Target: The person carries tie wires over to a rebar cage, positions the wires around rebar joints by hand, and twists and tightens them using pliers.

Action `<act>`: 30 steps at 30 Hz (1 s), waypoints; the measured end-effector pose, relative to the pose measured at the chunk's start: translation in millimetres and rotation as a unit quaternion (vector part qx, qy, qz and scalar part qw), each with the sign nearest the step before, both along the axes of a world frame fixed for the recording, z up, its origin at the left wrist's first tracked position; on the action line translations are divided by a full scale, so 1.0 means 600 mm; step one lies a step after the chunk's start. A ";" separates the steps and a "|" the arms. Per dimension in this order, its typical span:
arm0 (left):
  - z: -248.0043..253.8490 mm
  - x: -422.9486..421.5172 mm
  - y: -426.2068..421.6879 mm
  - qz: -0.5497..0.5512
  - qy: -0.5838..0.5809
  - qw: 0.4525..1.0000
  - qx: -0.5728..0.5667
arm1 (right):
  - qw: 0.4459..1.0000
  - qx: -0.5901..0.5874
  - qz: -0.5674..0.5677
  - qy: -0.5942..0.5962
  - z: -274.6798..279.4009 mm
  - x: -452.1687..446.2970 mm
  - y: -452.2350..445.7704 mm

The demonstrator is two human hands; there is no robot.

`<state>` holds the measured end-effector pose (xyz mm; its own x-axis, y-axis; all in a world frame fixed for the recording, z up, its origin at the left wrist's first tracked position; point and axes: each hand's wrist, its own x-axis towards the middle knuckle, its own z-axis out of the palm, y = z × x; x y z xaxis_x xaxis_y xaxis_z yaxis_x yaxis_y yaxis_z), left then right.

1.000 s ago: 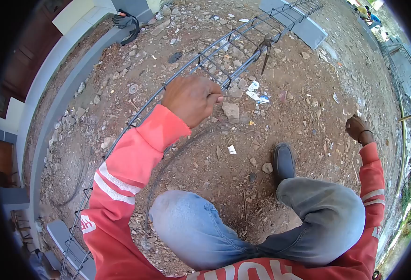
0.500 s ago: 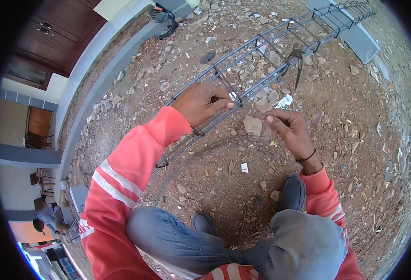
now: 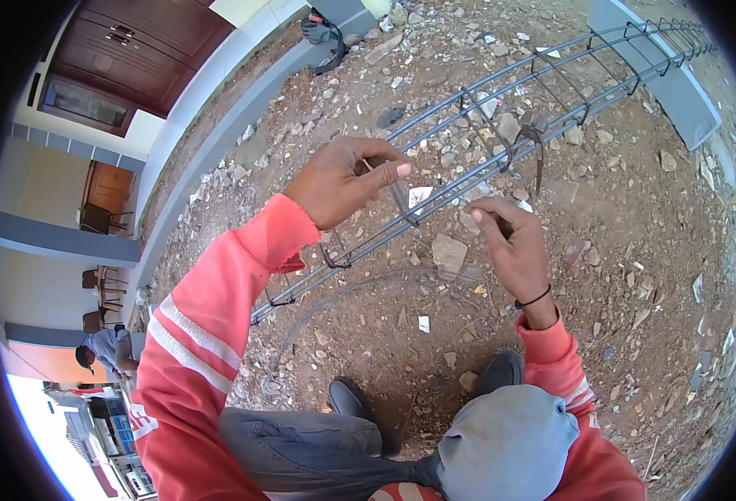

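A long rebar cage of steel bars and square stirrups runs diagonally in front of me. My left hand is over its near part, thumb and forefinger drawn together; anything between them is too small to make out. To the right of the bars, my right hand is raised in a pinch, and whatever it holds is too fine to name. What looks like a pair of pincers hangs over the cage bars, beyond both hands. Thin wire lies curved on the ground below the cage.
A grey slab lies under the cage's far end. Stones and litter cover the dirt, with a flat stone near my right hand. A dark bag rests by the kerb. Another person sits at the far left, near the building.
My left hand has lifted off the bars, its fingertips rising away from the stirrup. The right hand keeps its pinch beside the cage. My view has shifted, with my legs now straighter.
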<state>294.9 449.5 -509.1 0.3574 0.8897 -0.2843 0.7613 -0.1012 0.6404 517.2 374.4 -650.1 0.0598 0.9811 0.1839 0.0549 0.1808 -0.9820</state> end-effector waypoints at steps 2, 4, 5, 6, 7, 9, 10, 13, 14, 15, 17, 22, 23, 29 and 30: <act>0.000 -0.008 0.017 -0.020 0.017 0.993 0.113 | 0.992 0.011 -0.117 0.033 -0.005 0.048 0.013; 0.019 -0.019 0.024 -0.024 0.108 0.978 0.175 | 0.969 -0.005 -0.209 0.130 -0.040 0.128 0.046; 0.012 -0.028 0.025 -0.015 0.103 0.979 0.173 | 0.954 -0.013 -0.237 0.184 -0.077 0.168 0.067; 0.002 -0.036 0.034 -0.008 0.124 0.978 0.171 | 0.955 -0.010 -0.235 0.181 -0.113 0.185 0.090; -0.004 -0.040 0.049 -0.003 0.144 0.974 0.172 | 0.962 0.010 -0.248 0.113 -0.150 0.194 0.117; -0.017 -0.012 0.078 0.019 0.134 0.980 0.146 | 0.963 0.035 -0.262 0.043 -0.156 0.183 0.133; -0.028 0.010 0.098 0.040 0.128 0.984 0.114 | 0.969 0.037 -0.242 -0.039 -0.147 0.158 0.134; -0.095 0.079 0.201 0.076 0.132 0.985 0.078 | 0.973 0.056 -0.195 -0.109 -0.190 0.126 0.162; -0.117 0.103 0.236 0.087 0.121 0.988 0.044 | 0.978 0.071 -0.172 -0.090 -0.202 0.124 0.179; -0.133 0.124 0.259 0.081 0.116 0.988 0.054 | 0.976 0.081 -0.180 -0.092 -0.193 0.122 0.178; -0.160 0.160 0.295 0.031 0.107 0.992 -0.055 | 0.980 0.034 -0.180 -0.078 -0.178 0.104 0.153; -0.194 0.154 0.308 0.021 0.020 0.980 -0.197 | 0.978 0.029 -0.199 -0.053 -0.172 0.106 0.130; -0.189 0.148 0.315 0.017 0.037 0.975 -0.218 | 0.975 0.041 -0.207 -0.062 -0.167 0.108 0.133; -0.195 0.149 0.304 -0.025 0.041 0.984 -0.173 | 0.941 0.152 -0.302 -0.023 -0.013 0.104 0.121; -0.192 0.150 0.297 -0.027 0.044 0.987 -0.154 | 0.931 0.192 -0.310 -0.016 0.008 0.111 0.116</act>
